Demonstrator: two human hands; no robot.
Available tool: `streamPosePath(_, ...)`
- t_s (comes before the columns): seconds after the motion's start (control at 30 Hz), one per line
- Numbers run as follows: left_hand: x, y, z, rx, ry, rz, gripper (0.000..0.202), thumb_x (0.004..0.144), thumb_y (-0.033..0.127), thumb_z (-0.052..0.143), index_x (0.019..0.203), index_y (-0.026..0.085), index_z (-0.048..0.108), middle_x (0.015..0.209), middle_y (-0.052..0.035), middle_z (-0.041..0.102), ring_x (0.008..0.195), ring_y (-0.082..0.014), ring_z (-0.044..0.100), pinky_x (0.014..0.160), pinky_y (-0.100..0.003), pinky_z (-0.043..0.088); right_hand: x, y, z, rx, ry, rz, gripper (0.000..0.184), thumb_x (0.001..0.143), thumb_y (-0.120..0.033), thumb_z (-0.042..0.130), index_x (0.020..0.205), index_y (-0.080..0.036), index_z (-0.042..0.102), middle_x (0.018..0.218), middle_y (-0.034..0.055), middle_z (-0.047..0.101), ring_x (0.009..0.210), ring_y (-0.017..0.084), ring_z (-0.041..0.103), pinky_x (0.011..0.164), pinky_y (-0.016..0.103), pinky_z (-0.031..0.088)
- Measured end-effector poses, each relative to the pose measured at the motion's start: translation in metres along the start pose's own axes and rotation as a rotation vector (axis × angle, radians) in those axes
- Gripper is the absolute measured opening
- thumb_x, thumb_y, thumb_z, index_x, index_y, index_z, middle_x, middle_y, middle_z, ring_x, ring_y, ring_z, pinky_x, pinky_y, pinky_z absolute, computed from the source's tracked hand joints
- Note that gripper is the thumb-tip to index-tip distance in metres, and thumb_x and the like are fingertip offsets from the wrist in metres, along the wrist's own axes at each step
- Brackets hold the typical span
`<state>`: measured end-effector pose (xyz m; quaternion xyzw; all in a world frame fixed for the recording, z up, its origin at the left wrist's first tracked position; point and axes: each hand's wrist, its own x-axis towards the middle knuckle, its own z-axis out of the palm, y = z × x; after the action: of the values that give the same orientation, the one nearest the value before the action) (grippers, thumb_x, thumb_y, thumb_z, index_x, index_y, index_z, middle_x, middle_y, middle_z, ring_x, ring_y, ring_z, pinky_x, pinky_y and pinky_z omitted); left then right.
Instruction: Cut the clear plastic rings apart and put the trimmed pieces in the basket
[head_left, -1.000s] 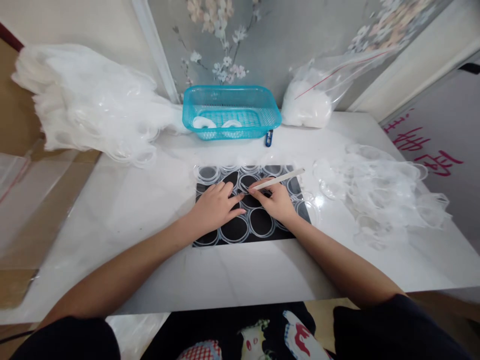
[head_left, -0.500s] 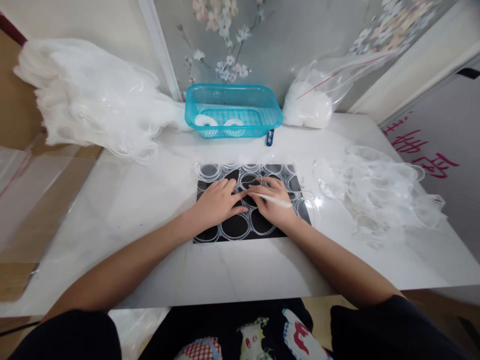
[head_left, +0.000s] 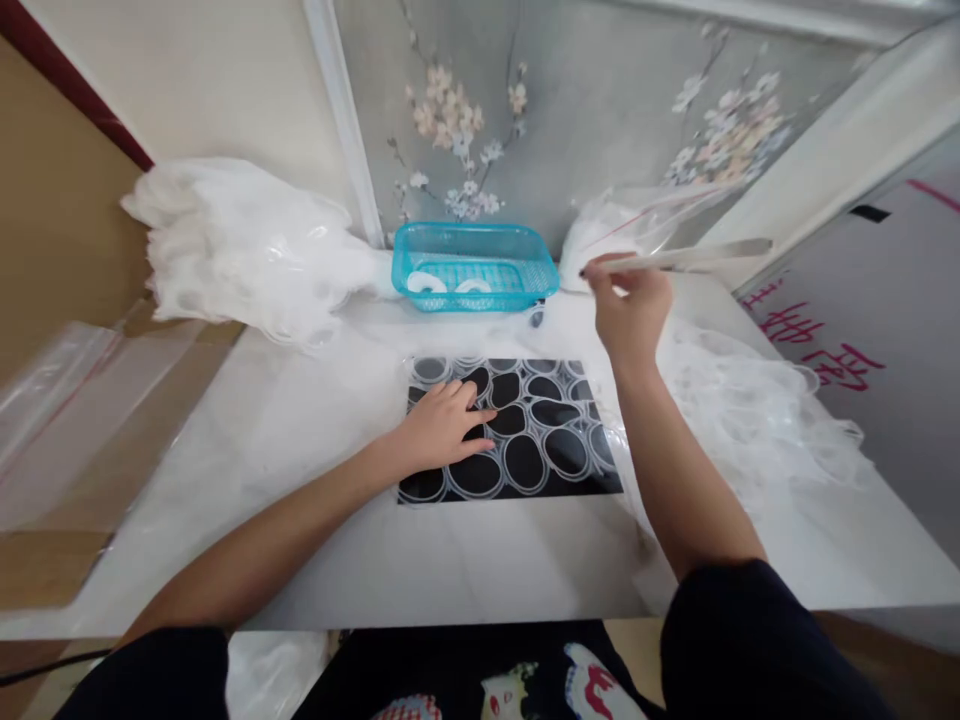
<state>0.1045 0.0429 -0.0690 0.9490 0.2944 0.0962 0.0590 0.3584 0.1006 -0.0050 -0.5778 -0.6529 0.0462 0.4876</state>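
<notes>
My left hand [head_left: 442,428] lies on the left part of a black sheet [head_left: 510,487], fingers spread and nothing held. Clear and whitish rings [head_left: 525,463] cover that sheet, side by side, with black showing through their middles. My right hand [head_left: 634,310] is raised off the table, right of the blue basket, closed around a slim white stick-like tool [head_left: 712,252]. The tool points out to the right; its exact kind is unclear. A tiny dark spot shows at the fingertips, too small to name.
The blue plastic basket [head_left: 476,303] at the back holds white curved pieces [head_left: 426,283]. Behind my right hand stands a clear bag [head_left: 611,222] with white contents. A big white bundle [head_left: 247,250] is at left, and a heap of translucent rings [head_left: 757,400] at right.
My right hand has lifted from the sheet and moved up and right with the white tool. The left hand stays on the sheet. The whole view has shifted a little.
</notes>
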Motion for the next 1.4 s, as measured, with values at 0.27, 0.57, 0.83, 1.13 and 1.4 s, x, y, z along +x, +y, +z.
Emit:
streamPosePath(0.27, 0.004, 0.034, -0.114, -0.004, 0.565, -0.002, 0.035, 0.089, 0.028, 0.061, 0.121, 0.013, 0.06, 0.089, -0.0048, 0.052, 0.086, -0.0181, 0.051, 0.081, -0.034, 0.045, -0.053, -0.082, -0.018, 1.056, -0.611, 0.426, 0.009, 0.077, -0.031, 0.072, 0.077, -0.023, 0.069, 0.07, -0.0028, 0.068, 0.069, 0.012, 0.063, 0.077, 0.03, 0.051)
streamPosePath(0.57, -0.009, 0.076, -0.147, 0.216, 0.415, 0.041, 0.025, 0.089, 0.014, 0.058, 0.114, 0.018, 0.063, 0.087, -0.0026, 0.055, 0.078, -0.0169, 0.046, 0.071, -0.033, 0.038, -0.061, -0.096, -0.041, 1.328, -0.709, 0.502, 0.003, 0.08, -0.024, 0.072, 0.079, -0.022, 0.073, 0.072, -0.0024, 0.069, 0.071, 0.01, 0.064, 0.075, 0.024, 0.05)
streamPosePath(0.83, -0.009, 0.07, -0.139, 0.314, 0.49, 0.075, 0.025, 0.086, 0.01, 0.062, 0.109, 0.017, 0.064, 0.08, -0.0014, 0.058, 0.073, -0.0163, 0.045, 0.066, -0.031, 0.035, -0.069, -0.107, -0.042, 1.481, -0.824, 0.458, 0.008, 0.084, -0.017, 0.067, 0.078, -0.019, 0.072, 0.076, -0.002, 0.068, 0.074, 0.01, 0.066, 0.075, 0.024, 0.053)
streamPosePath(1.13, -0.006, 0.059, -0.14, 0.139, 0.469, 0.184, 0.006, 0.086, 0.014, 0.062, 0.086, 0.02, 0.063, 0.078, 0.0002, 0.056, 0.07, -0.0144, 0.045, 0.065, -0.031, 0.034, -0.076, -0.107, -0.044, 1.461, -0.911, 0.476, 0.005, 0.086, -0.019, 0.066, 0.085, -0.018, 0.07, 0.082, 0.0011, 0.071, 0.08, 0.012, 0.068, 0.079, 0.027, 0.052)
streamPosePath(1.4, -0.004, 0.056, -0.137, 0.001, 0.443, 0.203, 0.014, 0.088, 0.015, 0.06, 0.074, 0.018, 0.062, 0.073, 0.0006, 0.053, 0.068, -0.0133, 0.046, 0.066, -0.031, 0.035, -0.079, -0.113, -0.045, 1.477, -0.936, 0.535, 0.005, 0.086, -0.019, 0.065, 0.084, -0.018, 0.07, 0.078, -0.0002, 0.071, 0.079, 0.011, 0.069, 0.079, 0.026, 0.053)
